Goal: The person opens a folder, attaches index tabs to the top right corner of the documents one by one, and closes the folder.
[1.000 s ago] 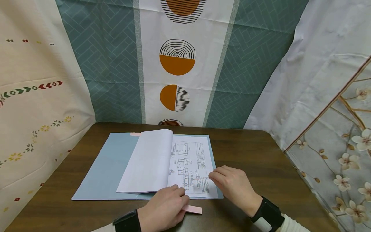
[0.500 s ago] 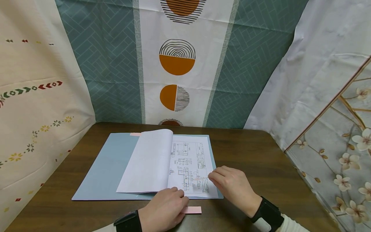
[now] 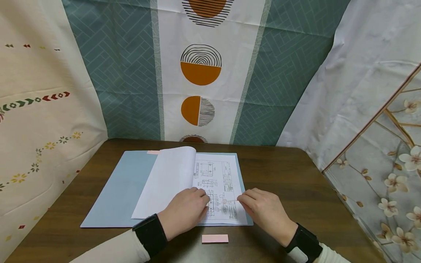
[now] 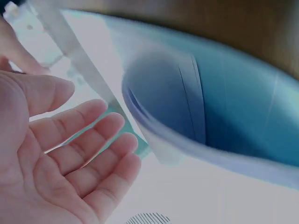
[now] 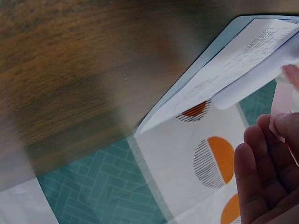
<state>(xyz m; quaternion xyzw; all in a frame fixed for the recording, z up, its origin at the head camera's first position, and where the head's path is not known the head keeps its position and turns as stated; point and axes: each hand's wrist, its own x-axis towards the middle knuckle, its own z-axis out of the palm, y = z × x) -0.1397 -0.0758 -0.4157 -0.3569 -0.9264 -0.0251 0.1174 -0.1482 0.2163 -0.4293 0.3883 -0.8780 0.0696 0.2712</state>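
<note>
My right hand [image 3: 263,208] pinches a thin pink sticky note [image 5: 281,100] between thumb and index finger, over the lower right of a printed drawing sheet [image 3: 213,168]. My left hand [image 3: 185,210] is over the sheet's lower left, beside the turned-back white pages [image 3: 164,182]. Its fingers are loosely bent and hold nothing in the left wrist view. A pad of pink sticky notes [image 3: 215,239] lies on the table just in front of the blue folder [image 3: 112,197], which is spread out beneath the papers.
A pink tab [image 3: 153,152] shows at the folder's far edge, partly under the turned pages. The brown wooden table [image 3: 279,175] extends around the folder. Patterned cloths [image 3: 131,73] hang behind and on both sides.
My left hand has left the pink pad and moved forward over the papers, uncovering the whole pad. My right hand stays almost in place with the sticky note.
</note>
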